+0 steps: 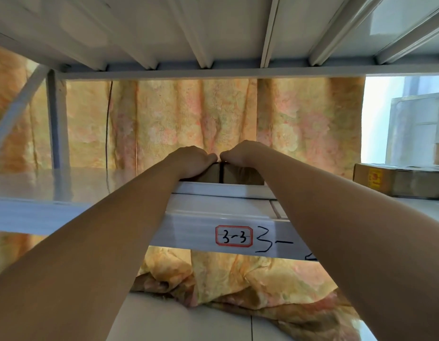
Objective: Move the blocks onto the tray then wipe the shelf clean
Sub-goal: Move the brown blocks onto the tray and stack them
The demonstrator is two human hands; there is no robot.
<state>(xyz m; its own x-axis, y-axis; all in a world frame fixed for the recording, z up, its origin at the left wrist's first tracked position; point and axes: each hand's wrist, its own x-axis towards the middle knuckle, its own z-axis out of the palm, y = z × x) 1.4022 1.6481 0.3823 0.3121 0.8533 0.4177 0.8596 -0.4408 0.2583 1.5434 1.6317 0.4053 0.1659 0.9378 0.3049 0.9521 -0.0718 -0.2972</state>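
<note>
Brown boxy blocks [238,177] paired at 12 o'clock, just behind the white plastic tray [221,189] rim; left hand [192,161] and right hand [245,153] each curl over one, equally near.

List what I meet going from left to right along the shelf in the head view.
Grey upright post → dark cable → left hand holding left block → right hand holding right block → cardboard box.

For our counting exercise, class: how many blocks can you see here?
2. The left block sits under the left hand; the right block stands close beside it, under the right hand. The arms may hide more.
</note>
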